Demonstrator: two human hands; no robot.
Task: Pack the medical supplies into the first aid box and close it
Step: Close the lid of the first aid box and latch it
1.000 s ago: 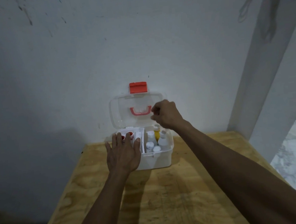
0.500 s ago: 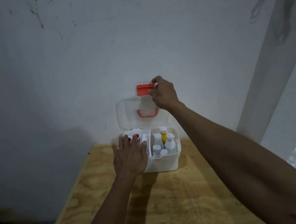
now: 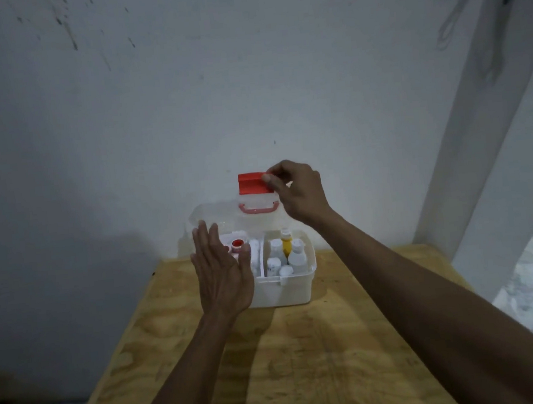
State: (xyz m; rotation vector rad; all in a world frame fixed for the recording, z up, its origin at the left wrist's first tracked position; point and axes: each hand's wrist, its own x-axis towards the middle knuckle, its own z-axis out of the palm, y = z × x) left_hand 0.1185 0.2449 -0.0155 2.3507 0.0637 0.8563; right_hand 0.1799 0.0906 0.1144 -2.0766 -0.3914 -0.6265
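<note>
Since half a second ago, your left hand [image 3: 223, 271] has lifted off the box's left side; it now hovers flat, fingers [image 3: 204, 240] released.

Head view: your right hand [image 3: 297, 192] pinches the red latch [image 3: 252, 183] at the top of the raised clear lid [image 3: 224, 219]. First aid box [image 3: 286, 291] sits open on the tabletop [image 3: 338, 357], against the wall. Right compartment holds white bottles [image 3: 296, 257] and one yellow. Left compartment is partly hidden by your left hand; a red-capped item [image 3: 237, 243] shows there, too small to identify. Labels are unreadable.

Right hand [image 3: 300, 192] pinching red latch [image 3: 253, 183]
</note>
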